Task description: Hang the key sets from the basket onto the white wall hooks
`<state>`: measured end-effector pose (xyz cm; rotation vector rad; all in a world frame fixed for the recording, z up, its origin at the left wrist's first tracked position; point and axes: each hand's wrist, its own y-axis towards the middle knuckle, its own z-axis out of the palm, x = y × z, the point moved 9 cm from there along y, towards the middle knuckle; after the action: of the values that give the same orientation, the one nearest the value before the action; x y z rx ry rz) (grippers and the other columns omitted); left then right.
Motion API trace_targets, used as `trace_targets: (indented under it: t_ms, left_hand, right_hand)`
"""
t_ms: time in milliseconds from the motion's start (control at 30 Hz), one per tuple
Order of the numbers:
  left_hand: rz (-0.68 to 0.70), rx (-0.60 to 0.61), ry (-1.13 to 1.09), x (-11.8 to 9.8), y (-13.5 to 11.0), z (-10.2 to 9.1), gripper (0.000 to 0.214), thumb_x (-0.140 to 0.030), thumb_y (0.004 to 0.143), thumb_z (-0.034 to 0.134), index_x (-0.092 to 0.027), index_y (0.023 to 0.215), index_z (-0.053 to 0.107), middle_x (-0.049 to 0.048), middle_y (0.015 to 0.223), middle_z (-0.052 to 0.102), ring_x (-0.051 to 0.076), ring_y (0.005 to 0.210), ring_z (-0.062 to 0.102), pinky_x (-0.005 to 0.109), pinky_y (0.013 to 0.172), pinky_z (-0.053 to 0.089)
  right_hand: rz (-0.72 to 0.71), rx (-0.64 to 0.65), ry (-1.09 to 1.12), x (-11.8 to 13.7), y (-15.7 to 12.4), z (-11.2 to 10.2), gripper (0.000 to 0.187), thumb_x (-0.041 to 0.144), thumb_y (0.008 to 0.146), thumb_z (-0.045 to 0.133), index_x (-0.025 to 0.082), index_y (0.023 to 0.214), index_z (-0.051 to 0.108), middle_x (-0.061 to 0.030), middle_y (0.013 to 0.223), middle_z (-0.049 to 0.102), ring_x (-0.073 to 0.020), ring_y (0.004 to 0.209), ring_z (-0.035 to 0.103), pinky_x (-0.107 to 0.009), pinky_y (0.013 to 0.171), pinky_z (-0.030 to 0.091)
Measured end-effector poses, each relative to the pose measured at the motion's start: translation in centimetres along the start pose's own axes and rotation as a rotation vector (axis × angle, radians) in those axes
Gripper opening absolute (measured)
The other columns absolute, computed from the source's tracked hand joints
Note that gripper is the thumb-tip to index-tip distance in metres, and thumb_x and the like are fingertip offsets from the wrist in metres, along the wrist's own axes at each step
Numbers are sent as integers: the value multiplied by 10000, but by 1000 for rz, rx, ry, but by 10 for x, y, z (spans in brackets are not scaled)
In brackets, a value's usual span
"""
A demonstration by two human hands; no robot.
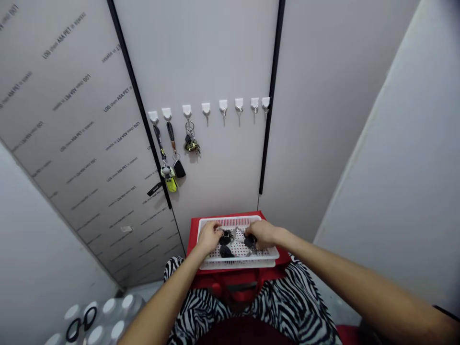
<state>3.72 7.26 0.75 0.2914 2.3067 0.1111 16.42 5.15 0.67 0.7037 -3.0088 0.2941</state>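
Note:
On my lap a white plastic basket [233, 260] with a perforated floor holds several dark key fobs and metal keys. My left hand [210, 236] reaches over its left side, fingers curled at a bunch of keys [226, 236]. At the right side my right hand [265, 233] has its fingers bent down around a dark key bunch [249, 240]; its fingertips are partly hidden. A black fob [226, 251] lies near the front wall, apart from both hands.
Ahead, a row of white hooks [206, 109] runs along the panel. The three leftmost carry a lanyard with a yellow fob [171, 184], a strap with a black fob [178, 168] and a key ring [191, 143]. A red bag [194, 235] supports the basket; white-capped bottles [109, 305] stand lower left.

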Motion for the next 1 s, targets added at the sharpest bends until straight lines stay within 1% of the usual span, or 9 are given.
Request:
trace_targets:
  t_ms: [67, 133, 267, 333, 467, 567, 667, 833, 1000]
  left_hand:
    - [29, 13, 44, 0, -2, 4, 214, -138, 584, 477, -139, 789, 536, 45, 824, 549, 115, 749, 482, 222, 701, 354]
    - [38, 17, 33, 1, -3, 6, 205, -128, 582, 473, -142, 775, 539, 36, 807, 552, 112, 735, 481, 223, 695, 357]
    - [41, 35, -138, -6, -1, 9, 187, -112, 580, 464, -125, 750, 538, 39, 770, 559, 113, 708, 483, 235, 688, 360]
    - [48, 83, -296, -14, -1, 14, 199, -116, 579, 469, -107, 769, 529, 54, 775, 560, 115, 708, 487, 237, 682, 364]
    - [59, 172, -628, -32, -3, 22, 289, -92, 544, 512, -109, 832, 501, 54, 826, 558, 107, 730, 491, 216, 674, 367]
    - [-20, 173, -739, -30, -4, 22, 246, -134, 555, 515, -111, 799, 503, 25, 726, 563, 83, 619, 491, 195, 596, 368]
    - [-80, 136, -745, -23, -2, 14, 165, -243, 590, 486, -110, 683, 515, -16, 570, 522, 54, 472, 439, 173, 481, 327]
    - [-90, 72, -787, -22, 6, -6, 214, -315, 564, 502, -106, 611, 501, -37, 473, 469, 45, 423, 410, 164, 427, 277]
    - [-81, -31, -814, -36, 23, -39, 178, -272, 567, 510, -102, 617, 515, -36, 460, 474, 36, 392, 404, 163, 418, 273]
  right_hand:
    - [-17, -80, -58, 2, 0, -1, 265, 109, 501, 483, 146, 749, 568, -85, 746, 573, -210, 714, 502, -288, 604, 354]
    - [-24, -125, 47, 2, 3, -3, 225, 68, 535, 415, 139, 688, 563, -62, 662, 573, -159, 638, 509, -241, 559, 357]
    - [-34, -224, 469, -2, 11, -23, 150, 56, 554, 394, 133, 598, 515, 5, 525, 529, -77, 499, 472, -164, 469, 344]
    - [-11, -277, 676, -3, 12, -35, 88, 89, 573, 413, 135, 590, 486, 20, 505, 510, -64, 458, 459, -157, 428, 341]
    - [74, -276, 1083, 4, 14, -46, 5, 150, 619, 421, 145, 619, 421, 47, 423, 477, -58, 377, 455, -155, 367, 346]
    - [101, -325, 1296, 6, 14, -55, 25, 154, 629, 421, 147, 623, 397, 53, 432, 490, -46, 353, 452, -153, 364, 358]
    - [99, -365, 1394, 5, 13, -63, 46, 167, 624, 438, 142, 614, 399, 52, 453, 497, -41, 351, 451, -154, 363, 363]
    - [84, -418, 1454, 2, 12, -76, 79, 187, 606, 479, 125, 599, 431, 47, 460, 497, -31, 372, 450, -149, 381, 369]
    - [59, -553, 1448, 5, 16, -120, 48, 148, 604, 487, 119, 582, 455, 50, 412, 471, -34, 373, 447, -151, 395, 383]
